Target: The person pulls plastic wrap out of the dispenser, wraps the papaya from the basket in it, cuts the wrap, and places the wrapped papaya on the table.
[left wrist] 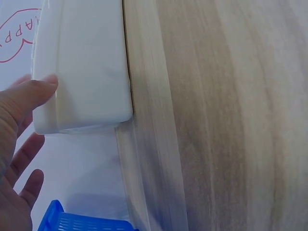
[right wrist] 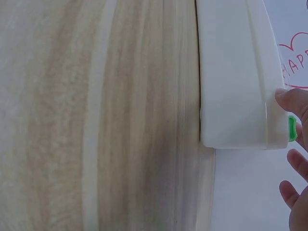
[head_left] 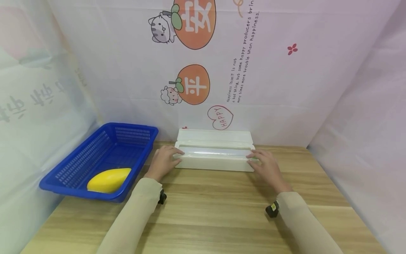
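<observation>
A long white box (head_left: 215, 163), which looks like a cling film dispenser, lies crosswise at the back of the table. Its lid (head_left: 214, 135) is raised against the wall sheet, and a shiny, pale strip shows inside. At its left end my left hand (head_left: 163, 160) holds the rim, with the thumb on the front upper edge in the left wrist view. My right hand (head_left: 264, 165) holds the opposite end between thumb and fingers. A small green piece (right wrist: 292, 128) shows by that end in the right wrist view. The remaining fingers of both hands are spread off the box.
To the left stands a blue plastic basket (head_left: 139, 160) with a yellow, mango-like fruit (head_left: 109, 180) in it. Printed white sheets (head_left: 285, 88) enclose the wood-grain table (head_left: 215, 211) at the back and sides.
</observation>
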`<state>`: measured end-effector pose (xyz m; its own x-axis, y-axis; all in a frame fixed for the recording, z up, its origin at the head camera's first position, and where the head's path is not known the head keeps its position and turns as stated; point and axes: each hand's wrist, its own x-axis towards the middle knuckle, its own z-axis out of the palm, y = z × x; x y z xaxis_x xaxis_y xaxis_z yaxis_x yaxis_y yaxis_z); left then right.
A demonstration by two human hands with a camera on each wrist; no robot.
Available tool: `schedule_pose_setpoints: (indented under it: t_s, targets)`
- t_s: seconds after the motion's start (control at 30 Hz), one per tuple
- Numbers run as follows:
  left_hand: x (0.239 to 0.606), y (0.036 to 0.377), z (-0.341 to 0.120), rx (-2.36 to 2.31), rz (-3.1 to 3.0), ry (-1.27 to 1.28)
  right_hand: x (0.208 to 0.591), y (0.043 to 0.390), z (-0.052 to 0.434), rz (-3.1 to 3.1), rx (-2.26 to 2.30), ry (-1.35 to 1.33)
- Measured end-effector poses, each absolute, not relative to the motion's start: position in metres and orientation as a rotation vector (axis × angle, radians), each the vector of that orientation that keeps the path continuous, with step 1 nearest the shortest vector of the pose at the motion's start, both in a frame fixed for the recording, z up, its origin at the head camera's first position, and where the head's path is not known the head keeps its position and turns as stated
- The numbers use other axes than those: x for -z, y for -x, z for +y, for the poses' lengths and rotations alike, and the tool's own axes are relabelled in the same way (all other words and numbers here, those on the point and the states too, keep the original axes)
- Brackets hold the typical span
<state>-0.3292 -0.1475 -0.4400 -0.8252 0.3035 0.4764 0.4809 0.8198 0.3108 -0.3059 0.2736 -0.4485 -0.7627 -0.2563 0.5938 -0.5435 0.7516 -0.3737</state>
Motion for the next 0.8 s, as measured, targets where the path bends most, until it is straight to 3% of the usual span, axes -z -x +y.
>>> schedule_pose_setpoints:
  t_s: [0.8]
  targets:
    - [0.438,0.34,-0.15,0.886,-2.464,0.73,0.445,0.312,0.269,-2.462,-0.853,-0.592]
